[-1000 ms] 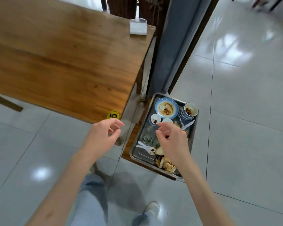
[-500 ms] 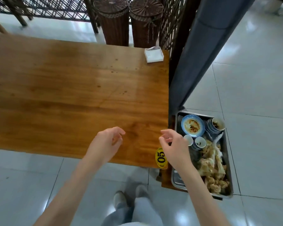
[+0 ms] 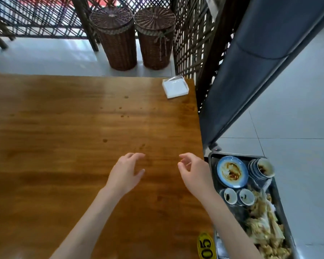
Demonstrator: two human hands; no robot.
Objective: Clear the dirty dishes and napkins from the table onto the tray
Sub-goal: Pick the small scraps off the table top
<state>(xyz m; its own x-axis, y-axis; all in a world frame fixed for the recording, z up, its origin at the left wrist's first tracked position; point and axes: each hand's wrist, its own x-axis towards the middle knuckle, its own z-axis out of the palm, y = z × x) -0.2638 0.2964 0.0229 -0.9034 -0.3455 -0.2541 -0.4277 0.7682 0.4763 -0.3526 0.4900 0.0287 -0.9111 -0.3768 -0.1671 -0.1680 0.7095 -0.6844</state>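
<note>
- Both hands hovered over the table (image 3: 64, 146), nothing held: left hand (image 3: 124, 174) w/ fingers loosely spread and slightly curled, right hand (image 3: 194, 171) relaxed, thumb and forefinger near each other but pinching nothing.
- Dirty stuff sat in the tray (image 3: 211, 159), just off the table's right edge and lower down: blue plate (image 3: 232, 171) smeared w/ sauce, stack of small bowls (image 3: 261, 168), two little cups (image 3: 238, 197), heap of crumpled napkins (image 3: 266, 232).
- On the tabletop only a clear napkin holder (image 3: 175, 86) at the far right corner, plus a few dark spots.
- Judgement: clearing looked about done; this read as a last check of the surface. Next move prob. calls for lifting the tray w/ both hands, kept level so the stack doesn't slide.
- Hard to tell: tray's near end cut off by frame edge; what the tray rests on hidden; yellow "05" tag (image 3: 206, 246) partly cropped; table's left side out of frame, so leftovers there can't be ruled out.
</note>
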